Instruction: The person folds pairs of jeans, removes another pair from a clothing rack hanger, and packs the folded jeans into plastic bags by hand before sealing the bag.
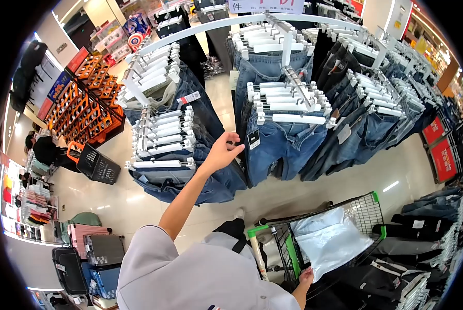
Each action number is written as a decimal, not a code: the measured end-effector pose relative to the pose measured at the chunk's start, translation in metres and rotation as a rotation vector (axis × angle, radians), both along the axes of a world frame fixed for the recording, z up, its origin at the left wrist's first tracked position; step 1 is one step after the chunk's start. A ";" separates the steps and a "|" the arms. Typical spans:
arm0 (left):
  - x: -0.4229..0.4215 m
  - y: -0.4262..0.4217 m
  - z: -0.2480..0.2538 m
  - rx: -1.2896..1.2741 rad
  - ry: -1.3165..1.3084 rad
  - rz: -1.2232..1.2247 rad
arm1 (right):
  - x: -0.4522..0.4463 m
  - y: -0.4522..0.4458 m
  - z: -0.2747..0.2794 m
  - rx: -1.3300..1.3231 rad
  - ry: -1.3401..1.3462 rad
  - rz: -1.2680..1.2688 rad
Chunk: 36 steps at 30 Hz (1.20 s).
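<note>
My left hand [225, 151] is stretched forward, its fingers loosely curled and apart with nothing between them. Just to its right hang blue jeans [278, 147] with a black tag [253, 139] at the waistband, on a white clip hanger [298, 119]. To its left is another row of jeans [174, 188] on white hangers. Low on the right, my right hand [306, 275] pinches the corner of a shiny pale plastic bag [332, 240]. The bag lies over a black wire shopping cart [368, 214] with green corners; its contents cannot be made out.
A white metal rack [190, 33] carries several rows of jeans ahead of me. Orange shopping baskets [79, 108] stand at the left, near a dark wheeled basket [99, 165] and a person [45, 150]. Suitcases [105, 250] are at lower left, folded dark trousers [417, 227] at right.
</note>
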<state>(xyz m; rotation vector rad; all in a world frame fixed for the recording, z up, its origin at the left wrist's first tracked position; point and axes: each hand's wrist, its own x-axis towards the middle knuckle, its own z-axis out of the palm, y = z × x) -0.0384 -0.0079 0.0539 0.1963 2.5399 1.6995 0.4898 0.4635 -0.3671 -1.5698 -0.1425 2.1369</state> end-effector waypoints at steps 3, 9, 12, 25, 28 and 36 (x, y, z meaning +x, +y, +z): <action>-0.042 0.020 -0.014 0.044 0.114 0.066 | -0.009 0.007 0.020 -0.130 -0.023 0.114; -0.106 0.057 -0.059 -0.007 0.282 0.153 | -0.020 0.027 0.026 -0.236 -0.611 1.264; -0.119 0.067 -0.068 0.003 0.394 0.175 | -0.109 0.012 0.114 0.441 -0.606 1.404; -0.094 0.073 -0.053 0.279 0.159 0.174 | -0.602 -0.237 0.551 2.292 0.337 1.430; -0.086 0.073 -0.051 0.272 0.103 0.153 | -0.662 -0.232 0.525 2.372 0.430 1.841; -0.098 0.063 -0.062 0.348 0.159 0.129 | -0.698 -0.246 0.530 2.474 0.269 2.315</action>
